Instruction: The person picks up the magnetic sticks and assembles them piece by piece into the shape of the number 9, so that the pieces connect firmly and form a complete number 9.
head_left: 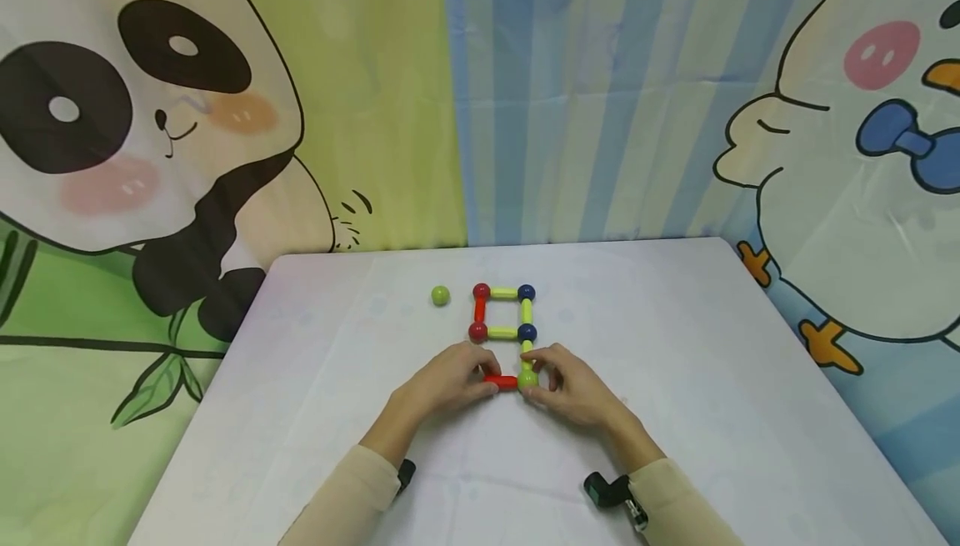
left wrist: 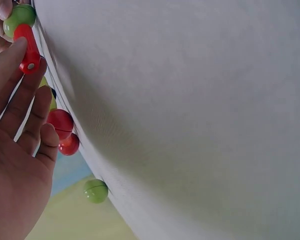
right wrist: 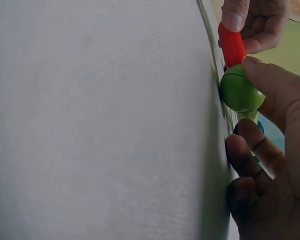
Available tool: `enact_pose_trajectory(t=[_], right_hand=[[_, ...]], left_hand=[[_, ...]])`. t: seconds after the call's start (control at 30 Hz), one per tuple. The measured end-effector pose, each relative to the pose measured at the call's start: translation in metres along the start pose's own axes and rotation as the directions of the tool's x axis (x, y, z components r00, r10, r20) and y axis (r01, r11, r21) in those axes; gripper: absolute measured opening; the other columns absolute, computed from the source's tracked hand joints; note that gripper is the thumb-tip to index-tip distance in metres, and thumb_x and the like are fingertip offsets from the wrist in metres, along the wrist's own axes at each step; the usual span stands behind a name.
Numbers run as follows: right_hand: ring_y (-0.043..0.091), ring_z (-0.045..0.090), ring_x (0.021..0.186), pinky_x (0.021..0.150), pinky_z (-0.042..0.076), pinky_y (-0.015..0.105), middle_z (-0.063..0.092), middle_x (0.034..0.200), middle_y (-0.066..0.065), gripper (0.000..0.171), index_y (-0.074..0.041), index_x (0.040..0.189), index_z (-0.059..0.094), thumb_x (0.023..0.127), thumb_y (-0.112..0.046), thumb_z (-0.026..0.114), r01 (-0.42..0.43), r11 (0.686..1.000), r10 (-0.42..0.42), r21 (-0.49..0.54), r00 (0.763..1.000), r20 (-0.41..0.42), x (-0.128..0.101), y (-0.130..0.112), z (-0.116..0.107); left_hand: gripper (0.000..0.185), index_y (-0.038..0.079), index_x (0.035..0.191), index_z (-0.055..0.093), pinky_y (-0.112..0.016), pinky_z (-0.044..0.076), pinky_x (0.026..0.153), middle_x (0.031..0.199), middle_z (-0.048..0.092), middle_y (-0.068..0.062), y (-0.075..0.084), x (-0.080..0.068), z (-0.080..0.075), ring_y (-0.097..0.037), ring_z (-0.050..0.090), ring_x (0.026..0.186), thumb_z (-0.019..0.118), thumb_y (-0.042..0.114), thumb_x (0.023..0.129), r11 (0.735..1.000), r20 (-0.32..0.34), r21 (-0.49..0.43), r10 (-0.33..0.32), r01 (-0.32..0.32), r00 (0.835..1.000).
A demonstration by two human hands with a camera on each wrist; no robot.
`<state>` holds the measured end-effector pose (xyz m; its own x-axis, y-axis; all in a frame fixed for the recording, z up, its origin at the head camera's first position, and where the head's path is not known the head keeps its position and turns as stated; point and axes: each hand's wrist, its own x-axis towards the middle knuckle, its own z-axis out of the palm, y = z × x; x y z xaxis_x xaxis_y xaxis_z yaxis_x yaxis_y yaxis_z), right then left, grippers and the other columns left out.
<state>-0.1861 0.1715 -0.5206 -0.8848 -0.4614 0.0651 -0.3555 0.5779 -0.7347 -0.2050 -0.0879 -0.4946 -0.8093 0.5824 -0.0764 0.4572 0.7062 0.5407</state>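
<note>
My left hand [head_left: 452, 377] pinches a short red rod [left wrist: 28, 47] between thumb and fingers. The rod's other end meets a green ball [right wrist: 240, 90], which my right hand [head_left: 573, 385] holds with thumb and fingertips. From that ball a yellow-green rod [head_left: 527, 354] runs away from me to a blue ball [head_left: 527, 332]. This is a corner of a flat square of rods and balls: another blue ball [head_left: 527, 292] and two red balls [head_left: 477, 331] mark the other corners. One side is a red rod [head_left: 479, 310]; the other three are yellow-green.
A loose green ball [head_left: 440, 295] lies left of the square on the white-covered table [head_left: 660, 321]. Behind the table hangs a cloth backdrop [head_left: 592, 96] printed with a panda and a white bird. Small dark devices [head_left: 607, 489] are strapped at both wrists.
</note>
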Motion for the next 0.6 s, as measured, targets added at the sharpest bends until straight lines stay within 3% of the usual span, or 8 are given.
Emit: enact_pose_trajectory(t=[0.27,0.43,0.53,0.6], right_hand=[[0.012,0.050,0.079,0.071,0.044,0.027,0.045,0.129,0.002,0.051,-0.019,0.137,0.063,0.090,-0.029,0.080,0.030,0.990,-0.031,-0.135,0.999,-0.009,0.002,-0.018,0.007],[0.014,0.054,0.090,0.079,0.048,0.031,0.043,0.133,0.002,0.047,-0.019,0.133,0.067,0.089,-0.027,0.081,0.065,0.982,-0.067,-0.177,0.998,-0.004,0.007,-0.025,0.014],[0.014,0.054,0.097,0.084,0.049,0.033,0.043,0.132,-0.001,0.045,-0.021,0.131,0.068,0.089,-0.028,0.081,0.066,0.980,-0.064,-0.187,0.998,0.018,0.010,-0.025,0.016],[0.014,0.054,0.098,0.085,0.049,0.034,0.043,0.130,-0.002,0.043,-0.022,0.129,0.069,0.089,-0.027,0.081,0.061,0.980,-0.057,-0.192,0.998,0.025,0.012,-0.024,0.017]], left_hand=[[0.015,0.023,0.108,0.074,-0.035,0.052,0.091,0.096,0.069,0.014,-0.004,-0.002,-0.002,-0.009,0.061,0.093,0.077,0.024,0.092,1.000,-0.007,-0.009,-0.003,0.003,1.000],[0.012,0.024,0.106,0.075,-0.035,0.052,0.088,0.096,0.069,0.013,-0.015,-0.004,-0.006,-0.010,0.060,0.093,0.073,0.027,0.095,0.996,-0.057,-0.056,-0.075,0.072,0.996],[0.008,0.024,0.104,0.073,-0.036,0.052,0.086,0.095,0.067,0.011,-0.022,-0.003,-0.011,-0.011,0.059,0.092,0.071,0.027,0.096,0.987,-0.146,-0.038,-0.158,0.155,0.977],[0.007,0.021,0.103,0.071,-0.038,0.052,0.085,0.097,0.066,0.007,-0.026,-0.002,-0.014,-0.014,0.059,0.092,0.071,0.025,0.096,0.978,-0.233,-0.027,-0.209,0.209,0.950]])
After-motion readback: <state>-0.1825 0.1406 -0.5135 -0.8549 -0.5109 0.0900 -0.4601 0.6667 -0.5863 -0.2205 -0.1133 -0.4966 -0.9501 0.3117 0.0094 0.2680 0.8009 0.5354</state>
